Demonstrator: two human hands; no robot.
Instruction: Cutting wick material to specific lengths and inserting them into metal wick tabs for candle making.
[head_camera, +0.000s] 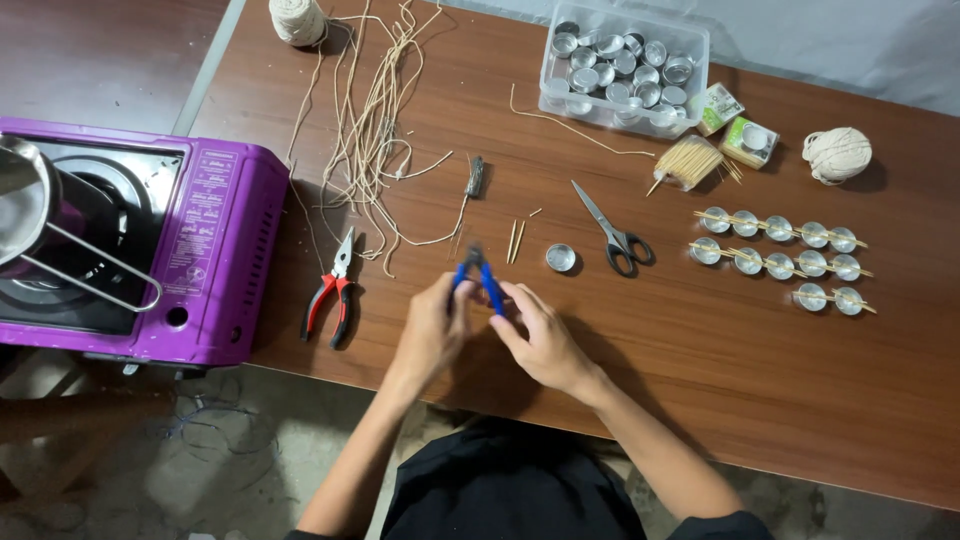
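Your left hand (432, 325) and right hand (540, 340) meet at the near desk (700, 400) edge, both closed round blue-handled pliers (478, 275). Its long axis runs away from you, jaws pointing to the far side; the tip is blurred, so can't tell what it bites. Both hands equally near. A lone foil tealight cup (561, 258) sits just right of the tip, toothpicks (514, 240) between, scissors (612, 232) beyond. Brown wood-grain top, free space near the right hand; purple camp stove (215, 250) at left.

Two small green-and-white boxes (733, 123) are lying side by side just right of the clear plastic tub (625, 68) of metal cups; a printed label (203, 206) is running down the purple stove's (215, 300) top panel.
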